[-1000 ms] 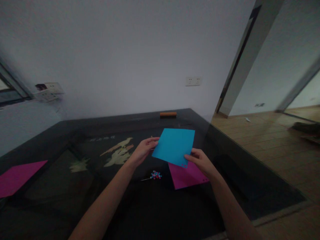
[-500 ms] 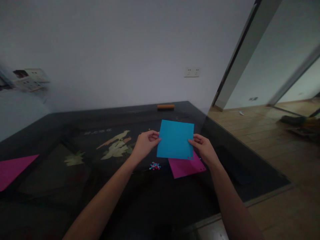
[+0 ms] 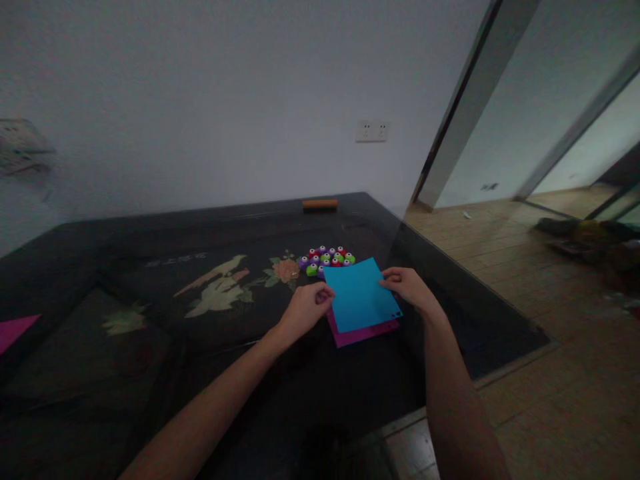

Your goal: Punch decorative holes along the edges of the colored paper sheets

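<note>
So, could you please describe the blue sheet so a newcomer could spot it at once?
On the dark table, toward its right edge, both hands pinch a square sheet. The blue sheet lies over a magenta sheet, just in front of a cluster of small colourful punches; it alone is blue.

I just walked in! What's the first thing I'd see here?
The bright blue paper, held at its sides by the left hand and right hand, over a pink sheet on the dark table. Just behind sits a cluster of colourful little punches.

We found no legible text. The tabletop (image 3: 150,373) bore a short row of pale characters (image 3: 175,259) beside its bird inlay, too blurred to read.
</note>
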`<action>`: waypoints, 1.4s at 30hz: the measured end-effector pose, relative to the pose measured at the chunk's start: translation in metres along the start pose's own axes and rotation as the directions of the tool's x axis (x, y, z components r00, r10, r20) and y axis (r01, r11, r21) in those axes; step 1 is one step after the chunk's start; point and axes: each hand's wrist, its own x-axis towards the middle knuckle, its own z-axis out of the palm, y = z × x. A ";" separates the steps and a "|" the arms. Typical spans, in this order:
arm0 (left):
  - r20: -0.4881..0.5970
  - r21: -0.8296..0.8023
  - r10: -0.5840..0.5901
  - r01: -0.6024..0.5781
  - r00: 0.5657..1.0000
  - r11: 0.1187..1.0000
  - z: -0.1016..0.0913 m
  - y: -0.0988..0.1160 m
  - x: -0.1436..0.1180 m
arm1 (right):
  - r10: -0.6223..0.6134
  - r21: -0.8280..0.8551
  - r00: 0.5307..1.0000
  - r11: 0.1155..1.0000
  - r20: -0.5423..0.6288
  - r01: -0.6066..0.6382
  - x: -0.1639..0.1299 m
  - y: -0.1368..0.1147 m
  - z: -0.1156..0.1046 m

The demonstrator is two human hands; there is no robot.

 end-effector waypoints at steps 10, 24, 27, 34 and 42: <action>0.092 0.184 -0.024 0.007 0.996 0.983 0.015 -0.013 -0.004 | 0.107 -0.187 0.989 0.979 0.098 -0.088 0.008 0.013 0.005; 0.158 0.338 -0.048 -0.009 0.986 0.941 0.015 -0.017 -0.004 | 0.032 -0.425 0.999 0.905 -0.013 -0.035 0.015 0.029 0.007; 0.150 0.367 -0.037 -0.021 0.988 0.930 0.013 -0.014 -0.003 | -0.027 -0.476 0.998 0.879 -0.050 0.000 0.017 0.031 0.006; 0.024 0.453 -0.045 0.029 0.999 0.891 -0.001 -0.017 0.020 | -0.273 -0.517 0.961 0.817 0.045 0.256 0.021 0.024 0.019; 0.079 0.508 -0.147 0.087 0.986 0.857 0.003 -0.031 0.038 | -0.303 -0.566 0.936 0.747 0.179 0.350 0.023 0.027 0.027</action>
